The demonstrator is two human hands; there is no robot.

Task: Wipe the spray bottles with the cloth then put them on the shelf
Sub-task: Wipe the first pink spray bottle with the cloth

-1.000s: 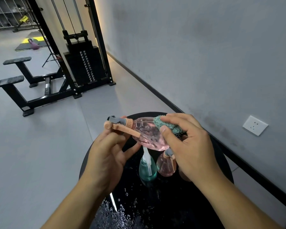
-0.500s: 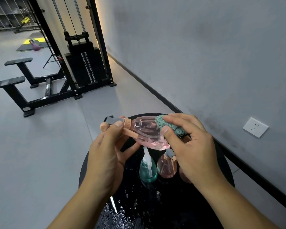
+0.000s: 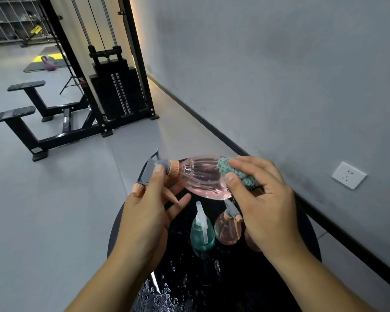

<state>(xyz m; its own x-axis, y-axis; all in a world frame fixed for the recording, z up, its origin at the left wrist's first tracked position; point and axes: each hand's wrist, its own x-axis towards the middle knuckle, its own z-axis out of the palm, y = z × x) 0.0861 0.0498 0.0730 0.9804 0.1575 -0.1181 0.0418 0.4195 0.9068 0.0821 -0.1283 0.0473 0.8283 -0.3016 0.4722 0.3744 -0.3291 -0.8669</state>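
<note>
Rolled since the earlier frame, trigger now turned away, the pink spray bottle [image 3: 203,176] lies sideways above the black table [image 3: 302,221], left hand [image 3: 144,212] pinching its neck, right hand [image 3: 263,199] pressing the green cloth [image 3: 236,172] against its base end.

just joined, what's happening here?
A person is wiping a pink spray bottle held sideways above a round black table. The left hand grips its nozzle end; the right hand presses a green cloth against the body. A teal bottle and another pink one stand on the wet table, not yet shelved.
</note>
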